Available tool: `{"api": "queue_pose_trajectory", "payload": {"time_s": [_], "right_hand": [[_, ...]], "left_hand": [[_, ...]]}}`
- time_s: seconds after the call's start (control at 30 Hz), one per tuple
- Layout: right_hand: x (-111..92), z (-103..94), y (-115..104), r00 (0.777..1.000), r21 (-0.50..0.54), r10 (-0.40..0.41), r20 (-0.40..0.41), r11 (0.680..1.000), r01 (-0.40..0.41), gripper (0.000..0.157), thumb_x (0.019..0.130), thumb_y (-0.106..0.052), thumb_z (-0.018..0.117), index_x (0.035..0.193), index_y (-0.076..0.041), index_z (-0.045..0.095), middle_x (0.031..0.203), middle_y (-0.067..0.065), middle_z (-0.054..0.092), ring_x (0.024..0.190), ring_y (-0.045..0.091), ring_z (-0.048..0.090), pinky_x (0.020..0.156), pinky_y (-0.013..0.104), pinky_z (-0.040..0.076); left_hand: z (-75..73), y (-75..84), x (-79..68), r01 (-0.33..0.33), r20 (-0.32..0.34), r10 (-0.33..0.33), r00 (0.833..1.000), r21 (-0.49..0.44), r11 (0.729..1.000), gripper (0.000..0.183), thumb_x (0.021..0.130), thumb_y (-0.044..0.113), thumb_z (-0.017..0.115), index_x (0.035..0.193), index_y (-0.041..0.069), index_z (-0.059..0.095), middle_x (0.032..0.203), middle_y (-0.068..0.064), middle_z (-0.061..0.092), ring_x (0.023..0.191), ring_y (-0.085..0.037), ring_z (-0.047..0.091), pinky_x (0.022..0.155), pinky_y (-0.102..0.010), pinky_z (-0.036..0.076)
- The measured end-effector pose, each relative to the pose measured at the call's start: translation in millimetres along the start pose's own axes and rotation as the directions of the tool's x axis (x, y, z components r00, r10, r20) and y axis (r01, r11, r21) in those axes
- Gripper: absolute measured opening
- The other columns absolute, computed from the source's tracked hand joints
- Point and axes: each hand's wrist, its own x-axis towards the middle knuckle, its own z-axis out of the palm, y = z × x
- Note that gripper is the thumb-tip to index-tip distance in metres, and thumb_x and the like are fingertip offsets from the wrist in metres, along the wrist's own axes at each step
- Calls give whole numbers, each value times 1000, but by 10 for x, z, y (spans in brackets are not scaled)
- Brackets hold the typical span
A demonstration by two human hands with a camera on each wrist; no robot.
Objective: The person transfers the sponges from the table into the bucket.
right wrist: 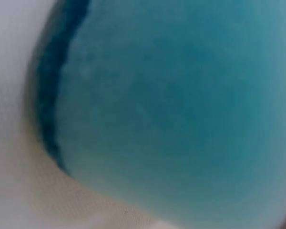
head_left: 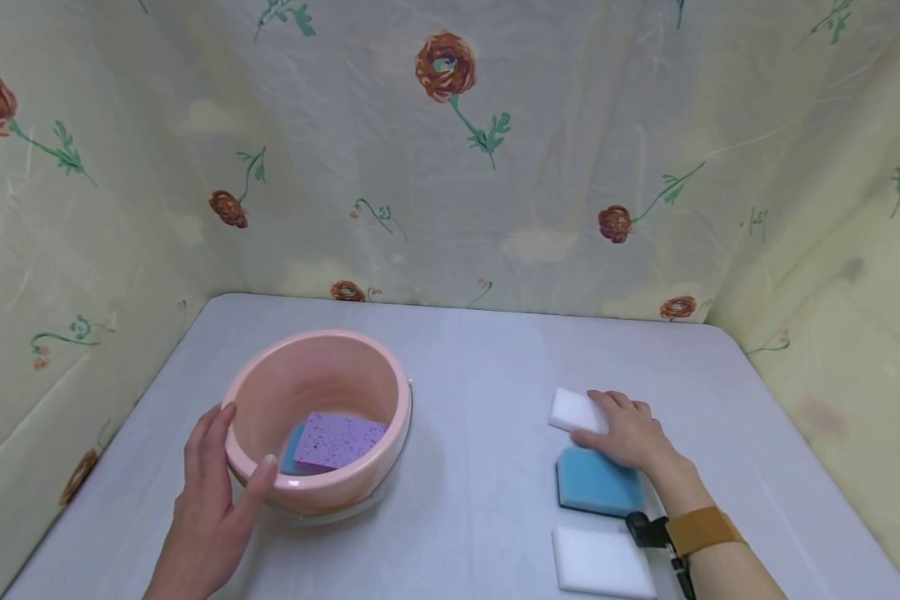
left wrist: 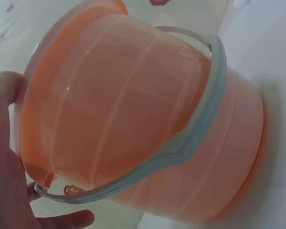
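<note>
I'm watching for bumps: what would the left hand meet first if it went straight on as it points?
Most likely the pink bucket, which the left hand touches, though the exact depth is hard to judge.

My right hand (head_left: 630, 433) has a broad lane of white-covered tabletop (head_left: 480, 417) to its left, reaching to the round pink plastic bucket (head_left: 322, 367), whose raised rim is the barrier to clear. The mouth opens upward, passable over its far and right sides; my left hand (head_left: 216, 492) takes up the left rim, and a purple porous rectangular sponge (head_left: 339, 440) over a blue one fills part of the bottom. The curved grey handle (left wrist: 186, 143) hangs down outside the wall. Nearer me, a thick blue rectangular sponge (head_left: 600, 482) sits just beside the white rectangular sponge (head_left: 572, 410) I grip, and my forearm blocks the way in from the right.
</note>
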Motion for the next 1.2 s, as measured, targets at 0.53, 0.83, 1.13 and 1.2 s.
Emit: {"api": "queue_pose_trajectory", "payload": {"time_s": [0.53, 0.83, 1.13, 1.2], "right_hand": [[5, -11, 2, 1000, -4, -26, -15, 1000, 26, 77, 91, -46, 70, 144, 4, 45, 141, 35, 42, 119, 55, 42, 89, 71, 43], [-7, -15, -8, 999, 15, -25, -44, 1000, 26, 75, 91, -43, 72, 143, 4, 46, 140, 34, 45, 118, 53, 45, 90, 71, 44], [-2, -17, -46, 997, 20, -41, -63, 999, 43, 76, 90, -44, 73, 144, 4, 46, 140, 33, 46, 118, 53, 46, 91, 70, 44], [-1, -30, -71, 997, 23, -48, -67, 998, 50, 76, 90, -44, 72, 144, 3, 47, 140, 33, 46, 119, 52, 45, 91, 70, 44]], "left_hand": [[4, -8, -2, -1, 2, 1, 1000, 2, 1000, 89, 102, 55, 47, 162, 19, -8, 165, -14, -12, 141, -52, 25, 105, -71, 27], [3, -7, -9, -13, -4, 13, 1000, 3, 1000, 88, 103, 55, 47, 162, 18, -7, 165, -15, -11, 140, -53, 27, 105, -70, 29], [4, -3, -1, 12, 9, -12, 1000, 4, 1000, 89, 102, 56, 46, 161, 19, -10, 165, -14, -14, 142, -52, 25, 106, -70, 28], [4, -2, -3, 11, 6, -11, 1000, 7, 1000, 89, 102, 56, 46, 161, 19, -9, 165, -14, -14, 142, -51, 25, 106, -70, 28]]}}
